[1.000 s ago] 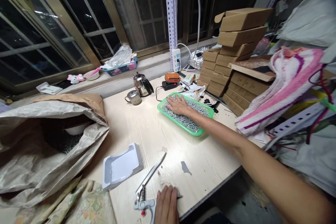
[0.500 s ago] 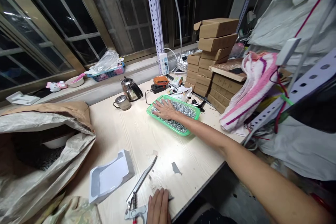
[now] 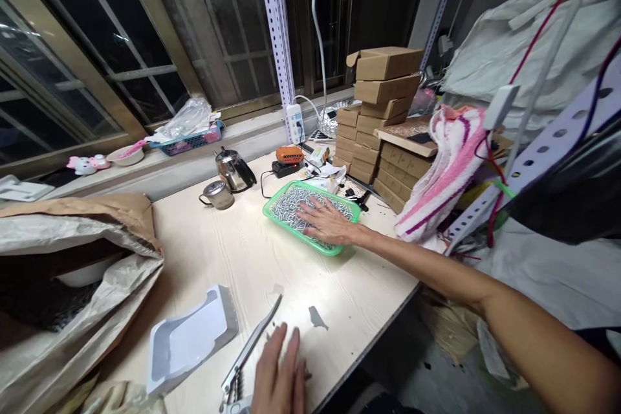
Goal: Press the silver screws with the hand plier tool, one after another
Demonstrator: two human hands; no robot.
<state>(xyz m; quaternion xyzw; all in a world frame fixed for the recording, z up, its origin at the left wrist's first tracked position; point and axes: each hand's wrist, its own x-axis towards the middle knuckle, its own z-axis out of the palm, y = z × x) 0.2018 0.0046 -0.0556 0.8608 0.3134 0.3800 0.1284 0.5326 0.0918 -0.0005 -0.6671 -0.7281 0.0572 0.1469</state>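
Note:
My right hand point(image 3: 328, 220) lies spread over a green plastic tray point(image 3: 286, 226), palm down on a bed of small silvery metal pieces point(image 3: 291, 202), perhaps screws or rivets. The tray rests on the table, and the hand covers part of its right half. At the bottom of the view, my left hand point(image 3: 279, 375) has its fingers stretched out and somewhat apart, with nothing visible in them. A long-handled metal hand tool point(image 3: 247, 349) lies just left of it, partly hidden by that hand. Left of the tool stands a grey open-front plastic bin point(image 3: 194, 339).
A large paper sack point(image 3: 140, 259) with dark metal pieces inside stands at left. Behind are a metal cup point(image 3: 218, 195), a kettle point(image 3: 233, 169) and an orange battery point(image 3: 290, 154) on a charger. Stacked cardboard boxes point(image 3: 388, 90) and a striped towel point(image 3: 449, 168) are at right.
My right hand has slid across the metal pieces from the tray's left part toward its right. My left hand has lifted a little and its fingers have spread. The view has shifted slightly.

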